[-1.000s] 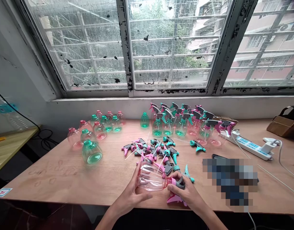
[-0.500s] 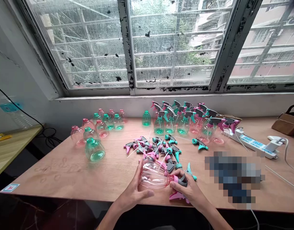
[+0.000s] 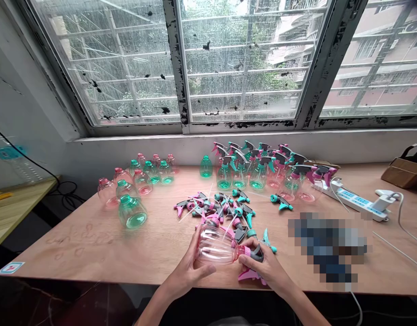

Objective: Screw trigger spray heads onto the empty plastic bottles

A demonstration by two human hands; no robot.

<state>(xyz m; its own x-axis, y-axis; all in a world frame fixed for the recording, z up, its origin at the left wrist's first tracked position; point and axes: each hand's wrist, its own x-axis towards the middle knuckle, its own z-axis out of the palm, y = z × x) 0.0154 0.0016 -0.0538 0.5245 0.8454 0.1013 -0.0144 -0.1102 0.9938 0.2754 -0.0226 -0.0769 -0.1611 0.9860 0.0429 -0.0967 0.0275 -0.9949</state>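
Pink bottle (image 3: 215, 248) lying sideways, lifted just off table (image 3: 93, 244) near front edge. Left hand (image 3: 188, 271) wrapped around bottle body; right hand (image 3: 263, 267) closed on grey-pink trigger head (image 3: 254, 254) at neck. Risks — cross-threaded collar if head sits tilted; thin wall denting under squeeze; elbow sweeping loose trigger heads (image 3: 222, 210) just behind.

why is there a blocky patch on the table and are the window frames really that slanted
Head view: the pixelated block is deliberate masking, not focus blur; the window frame leans from wide-angle distortion; soft daylight, faint shadows; the pink bottle between left hand and right hand stays sharp.
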